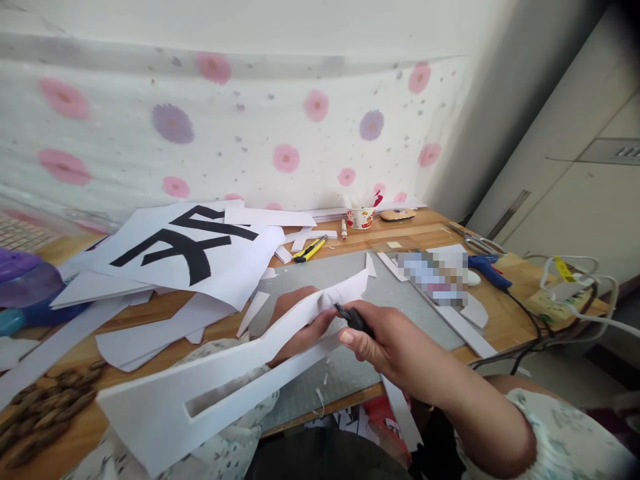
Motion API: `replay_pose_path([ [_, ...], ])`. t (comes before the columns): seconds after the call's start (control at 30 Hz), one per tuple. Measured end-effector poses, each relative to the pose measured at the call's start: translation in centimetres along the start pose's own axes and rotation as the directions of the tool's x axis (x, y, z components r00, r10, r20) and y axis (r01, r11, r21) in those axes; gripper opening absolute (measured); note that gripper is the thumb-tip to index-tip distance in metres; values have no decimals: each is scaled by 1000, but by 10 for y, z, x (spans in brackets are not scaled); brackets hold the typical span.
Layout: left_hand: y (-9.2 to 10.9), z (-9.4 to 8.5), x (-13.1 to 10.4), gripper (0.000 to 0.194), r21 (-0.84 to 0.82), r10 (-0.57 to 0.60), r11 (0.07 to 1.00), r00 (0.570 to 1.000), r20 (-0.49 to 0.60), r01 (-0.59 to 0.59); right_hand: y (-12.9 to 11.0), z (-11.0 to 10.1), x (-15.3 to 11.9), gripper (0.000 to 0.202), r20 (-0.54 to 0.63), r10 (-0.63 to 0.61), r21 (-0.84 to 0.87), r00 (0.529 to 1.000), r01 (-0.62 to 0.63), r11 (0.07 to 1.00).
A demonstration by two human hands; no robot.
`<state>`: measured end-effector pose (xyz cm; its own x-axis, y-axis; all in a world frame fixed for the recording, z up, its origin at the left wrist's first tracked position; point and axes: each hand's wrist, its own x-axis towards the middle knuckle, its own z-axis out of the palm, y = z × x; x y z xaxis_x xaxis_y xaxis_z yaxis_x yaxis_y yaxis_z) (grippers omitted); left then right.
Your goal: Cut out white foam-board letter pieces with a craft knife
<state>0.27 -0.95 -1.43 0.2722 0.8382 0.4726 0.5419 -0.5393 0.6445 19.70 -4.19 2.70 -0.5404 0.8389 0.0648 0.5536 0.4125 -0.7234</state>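
Observation:
A long white board piece (165, 400) with a narrow slot cut in it slants across the front, its far end raised above the grey cutting mat (425, 327). My left hand (300, 327) is closed round that far part, partly hidden behind the board. A black-handled cutting tool (356, 320) is gripped in my right hand (383, 333), its tip touching the board close to my left fingers. Small white offcuts (320, 400) lie on the mat's front part.
Printed paper with black characters (190, 247) and white strips cover the left. A yellow cutter (310, 249), paper cup (361, 217) and mouse (397, 215) stand behind. Scissors (475, 241), a blue glue gun (490, 271) and cables are right. Brown pods (50, 407) lie front left.

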Motion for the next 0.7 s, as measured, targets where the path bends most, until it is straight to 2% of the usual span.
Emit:
replay_pose_path([
  [0.17, 1, -7, 0, 22, 11, 186, 982, 982, 25, -186, -13, -1, -1, 35, 14, 46, -55, 999, -45, 997],
  [0.37, -3, -9, 3, 17, 20, 379, 925, 925, 29, -380, -18, -4, -1, 32, 15, 35, -93, 999, -33, 995],
  [0.57, -10, -8, 4, 13, 66, 528, 845, 848, 42, -530, -19, -4, -3, 32, 19, 29, -145, 999, -26, 989],
  [0.7, -13, -5, 3, 10, 120, 561, 819, 827, 32, -561, -18, -4, -4, 33, 24, 59, -204, 998, -53, 978],
])
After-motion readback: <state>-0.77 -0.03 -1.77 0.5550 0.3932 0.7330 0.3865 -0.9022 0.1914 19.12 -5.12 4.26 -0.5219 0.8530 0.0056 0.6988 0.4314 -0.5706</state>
